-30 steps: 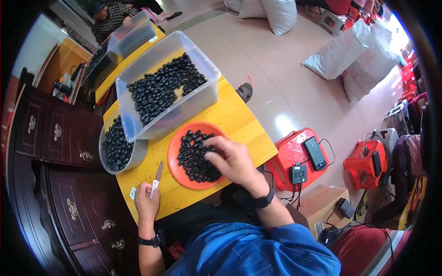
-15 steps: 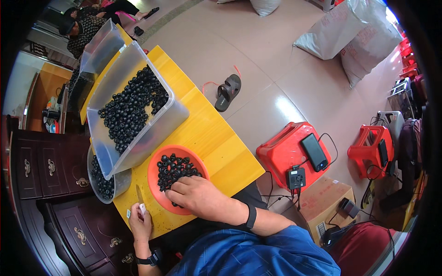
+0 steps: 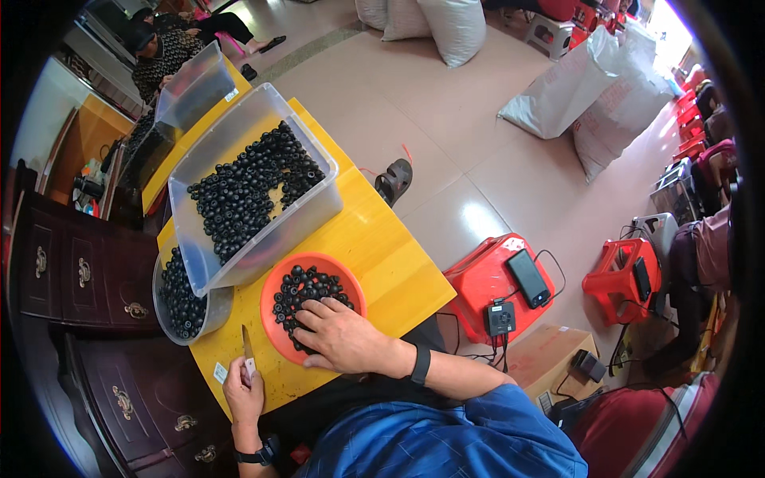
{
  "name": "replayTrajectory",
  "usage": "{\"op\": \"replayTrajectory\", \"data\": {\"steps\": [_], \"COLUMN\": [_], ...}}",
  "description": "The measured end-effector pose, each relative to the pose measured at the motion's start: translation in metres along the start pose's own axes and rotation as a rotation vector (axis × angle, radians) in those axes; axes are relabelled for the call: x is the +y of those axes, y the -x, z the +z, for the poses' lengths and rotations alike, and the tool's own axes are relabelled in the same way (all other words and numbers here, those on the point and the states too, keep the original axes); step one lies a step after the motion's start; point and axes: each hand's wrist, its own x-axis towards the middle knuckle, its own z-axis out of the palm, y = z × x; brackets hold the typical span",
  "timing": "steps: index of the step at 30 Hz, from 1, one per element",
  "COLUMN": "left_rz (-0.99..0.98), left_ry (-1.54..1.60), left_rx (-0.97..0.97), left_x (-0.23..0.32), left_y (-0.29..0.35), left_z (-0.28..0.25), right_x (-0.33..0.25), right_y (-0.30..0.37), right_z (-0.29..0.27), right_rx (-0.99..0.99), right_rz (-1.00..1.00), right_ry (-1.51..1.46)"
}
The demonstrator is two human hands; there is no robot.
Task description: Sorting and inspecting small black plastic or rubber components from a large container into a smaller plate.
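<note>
My left hand is closed around the pale handle of a small knife, its blade pointing away from me over the yellow table. My right hand reaches into an orange-red bowl, fingers spread over small round black pieces with holes. Whether anything sits beneath its fingertips is hidden. Behind the bowl stands a large clear plastic bin, partly filled with similar black pieces. A smaller clear tub beside it holds more of them.
A red stool at the right carries a black phone-like device and a cabled box. A cardboard box stands near it. Dark drawers border the left. A sandal and white sacks are on the floor. Another person sits far left.
My right hand's fingers have spread out over the black pieces, where they were more bunched before. The left hand keeps its hold on the knife. The whole view has shifted slightly.
</note>
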Motion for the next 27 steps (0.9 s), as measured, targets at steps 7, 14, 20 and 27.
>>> {"op": "replayTrajectory", "data": {"steps": [7, 14, 20, 27], "left_rz": [-0.012, 0.092, -0.005, -0.119], "left_ry": [0.116, 0.101, 0.127, 0.764], "left_rx": [0.04, 0.115, 0.085, 0.051], "left_x": [-0.012, -0.02, -0.016, -0.018], "left_y": [0.016, 0.019, 0.024, 0.046], "left_z": [0.005, 0.012, 0.006, -0.002], "right_x": [-0.011, -0.001, -0.006, -0.009], "right_y": [-0.007, -0.009, -0.035, -0.038], "right_z": [0.018, 0.016, 0.003, 0.002], "right_rx": [-0.071, -0.12, -0.27, -0.178], "right_rz": [-0.005, 0.021, 0.001, -0.03], "right_ry": [0.19, 0.204, 0.219, 0.18]}}
